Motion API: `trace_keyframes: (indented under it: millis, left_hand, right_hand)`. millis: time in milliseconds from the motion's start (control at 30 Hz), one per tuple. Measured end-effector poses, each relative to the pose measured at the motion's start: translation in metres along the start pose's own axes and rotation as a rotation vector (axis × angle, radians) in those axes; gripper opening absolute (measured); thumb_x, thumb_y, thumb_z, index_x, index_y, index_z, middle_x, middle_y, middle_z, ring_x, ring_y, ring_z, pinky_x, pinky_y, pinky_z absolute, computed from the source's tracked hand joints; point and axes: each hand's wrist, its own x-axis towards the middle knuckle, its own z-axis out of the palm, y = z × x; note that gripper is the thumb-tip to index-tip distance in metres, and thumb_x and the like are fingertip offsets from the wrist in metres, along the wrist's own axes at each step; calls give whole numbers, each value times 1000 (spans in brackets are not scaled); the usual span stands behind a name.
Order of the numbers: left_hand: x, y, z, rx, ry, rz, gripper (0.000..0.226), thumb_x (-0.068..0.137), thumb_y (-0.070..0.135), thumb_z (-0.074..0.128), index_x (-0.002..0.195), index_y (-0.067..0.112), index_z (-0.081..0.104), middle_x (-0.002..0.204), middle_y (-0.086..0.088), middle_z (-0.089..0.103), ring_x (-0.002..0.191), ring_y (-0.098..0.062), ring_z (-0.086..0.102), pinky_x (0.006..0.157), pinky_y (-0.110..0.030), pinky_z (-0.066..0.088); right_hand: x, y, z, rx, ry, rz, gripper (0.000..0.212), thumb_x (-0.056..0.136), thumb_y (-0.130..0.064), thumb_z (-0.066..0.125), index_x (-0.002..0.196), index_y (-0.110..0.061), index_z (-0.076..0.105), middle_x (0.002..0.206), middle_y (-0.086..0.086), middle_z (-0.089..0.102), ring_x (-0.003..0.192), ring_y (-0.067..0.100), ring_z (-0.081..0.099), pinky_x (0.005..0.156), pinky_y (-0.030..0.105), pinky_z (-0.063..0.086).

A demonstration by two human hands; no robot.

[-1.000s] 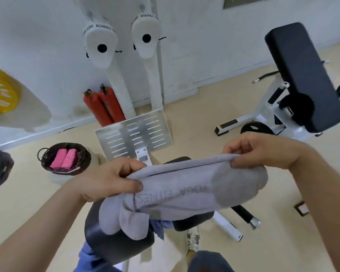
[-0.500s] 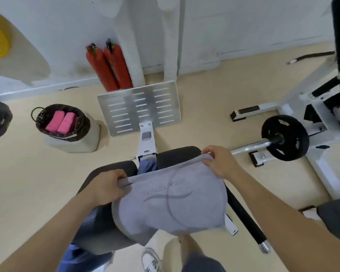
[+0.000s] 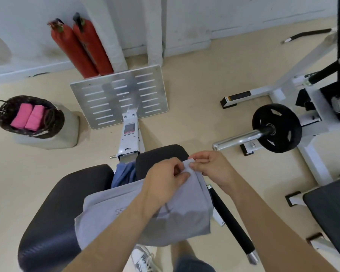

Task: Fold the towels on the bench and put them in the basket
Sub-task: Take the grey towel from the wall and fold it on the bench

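A grey towel (image 3: 186, 216) hangs over the black padded bench (image 3: 53, 216), folded over itself. My left hand (image 3: 165, 179) and my right hand (image 3: 212, 169) meet at its top right corner, both pinching the cloth there. A blue towel (image 3: 124, 173) lies bunched in the gap between the two bench pads, partly hidden by the grey one. The dark woven basket (image 3: 51, 122) stands on a beige block at the far left and holds two folded pink towels (image 3: 28, 116).
A slotted metal footplate (image 3: 120, 95) stands beyond the bench. Two red cylinders (image 3: 81, 44) lean on the white wall. A barbell with a black weight plate (image 3: 277, 128) and a white machine frame fill the right. My shoe (image 3: 143, 258) shows below.
My left hand has carried its corner of the grey towel across to the right hand, folding the towel in half. The view has tilted further down.
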Motion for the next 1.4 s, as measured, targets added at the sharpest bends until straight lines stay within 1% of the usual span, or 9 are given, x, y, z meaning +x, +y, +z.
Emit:
trace_keyframes:
  millis: [167,333,433,567,633,767,1100,1300,1400]
  left_hand:
    - [3,3,-9,-155,-61,-35,14,77,26,75,69,31,64,63,11,61,55,-1,52,61,-19,44]
    - [2,12,-11,-272,-21,-38,13,77,19,75,71,23,64,61,15,61,53,2,53,57,-15,43]
    - [1,15,-8,-251,64,-25,11,77,21,76,72,25,67,70,12,64,65,0,57,61,-13,44]
    - [0,13,-6,-216,144,51,8,75,18,78,74,22,71,88,15,62,87,-1,56,79,-11,42]
    - [-2,15,-6,-262,117,54,9,76,17,77,73,22,71,93,13,67,91,-2,60,84,-16,46]
    - [-6,20,-10,-345,89,-8,9,78,17,76,74,23,72,76,13,70,72,2,61,68,-12,46]
    - [-12,22,-10,-410,159,25,10,75,16,78,71,24,74,69,13,70,65,-1,62,62,-15,47]
    - [-16,21,-12,-412,176,50,13,77,15,76,72,26,74,71,16,70,68,-1,63,63,-14,47]
    - [-19,13,-17,-386,133,102,8,78,17,76,74,23,73,71,13,68,70,-2,61,64,-12,45]
  right_hand:
    - [-4,0,-5,3,1,-49,13,84,-4,69,89,-16,72,83,1,74,71,3,68,64,11,47]
    - [-10,-6,-4,-33,61,-135,7,79,-9,76,81,-17,75,78,-1,75,77,8,69,73,18,51]
    - [-16,-8,-4,-23,61,-168,10,79,-9,75,77,-19,75,76,-1,75,77,11,70,76,22,55]
    - [-21,-6,-4,-21,55,-182,10,81,-9,74,78,-19,75,77,-1,75,78,12,70,78,25,56]
    - [-23,-7,-4,-30,44,-189,10,82,-7,72,80,-16,76,79,-1,74,78,10,69,77,21,54]
    - [-27,-10,-5,-82,11,-218,13,84,-5,69,80,-15,75,79,0,74,72,1,65,68,10,47]
    - [-44,-18,-9,-136,-57,-199,14,85,-7,64,89,-19,70,87,-5,72,84,0,63,77,11,46]
    - [-51,-25,-1,-446,84,-348,12,78,-16,74,85,-25,70,74,-13,65,75,-1,59,68,6,42]
    - [-54,-29,-1,-483,108,-354,23,82,-11,71,102,-22,72,77,-17,60,76,-4,57,71,-1,37]
